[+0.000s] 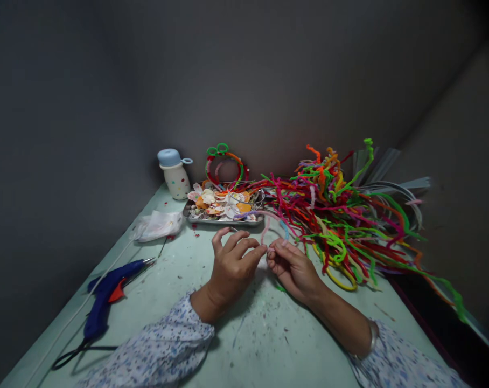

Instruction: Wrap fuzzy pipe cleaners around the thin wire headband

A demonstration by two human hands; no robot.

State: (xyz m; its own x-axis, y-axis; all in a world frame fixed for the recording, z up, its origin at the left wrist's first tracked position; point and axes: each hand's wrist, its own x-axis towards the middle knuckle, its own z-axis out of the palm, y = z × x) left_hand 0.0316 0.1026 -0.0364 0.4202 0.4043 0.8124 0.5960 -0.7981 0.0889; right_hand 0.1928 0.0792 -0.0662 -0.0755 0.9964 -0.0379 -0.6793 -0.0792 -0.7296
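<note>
Pink chenille, a fuzzy pipe cleaner (264, 229), arcs upward in a loop between two bare hands, held just above a pale green tabletop (260, 350) and in front of a metal tray (224, 221) of painted seashells. The right hand (293, 269) pinches the stem with thumb and forefinger pressed together, while the left hand (230, 269) curls its fingertips closed on the stem beside them, so the hands nearly touch. That close, firm pinch appears to give good control of the bend. A tangled heap of multicoloured pipe cleaners (341, 226) lies to the right. A blue hot glue gun (103, 302) rests to the left, and a spotted white jar (175, 180) stands behind.
</note>
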